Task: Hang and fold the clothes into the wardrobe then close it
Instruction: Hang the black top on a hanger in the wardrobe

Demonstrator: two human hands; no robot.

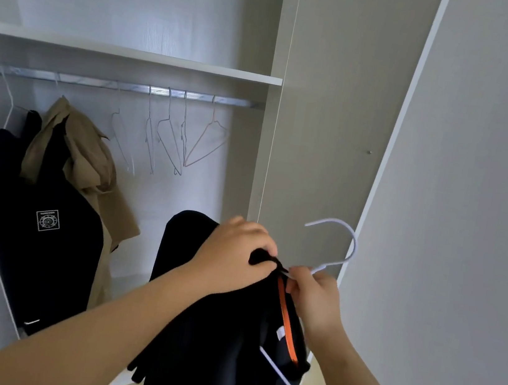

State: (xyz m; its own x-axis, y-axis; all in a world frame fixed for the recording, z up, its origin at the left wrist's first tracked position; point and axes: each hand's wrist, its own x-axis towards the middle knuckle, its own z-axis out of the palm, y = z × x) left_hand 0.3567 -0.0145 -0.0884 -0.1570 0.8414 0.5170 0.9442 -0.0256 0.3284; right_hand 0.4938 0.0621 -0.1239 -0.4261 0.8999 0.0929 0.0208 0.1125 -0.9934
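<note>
Dressing dark garment (210, 333) onto hanger (355, 247).
Left grip (234, 255) clamped on limp garment top, right grip (317, 299) pinching stiff, light hanger neck; I'd hold there.

Dark garment (213, 333) with orange trim draped on white wire hanger (336, 246), before open wardrobe (275, 79)

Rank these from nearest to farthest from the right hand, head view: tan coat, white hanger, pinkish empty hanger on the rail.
1. white hanger: pinched in the right hand.
2. pinkish hanger: rightmost on the rail.
3. tan coat: hung toward the rail's left.
</note>
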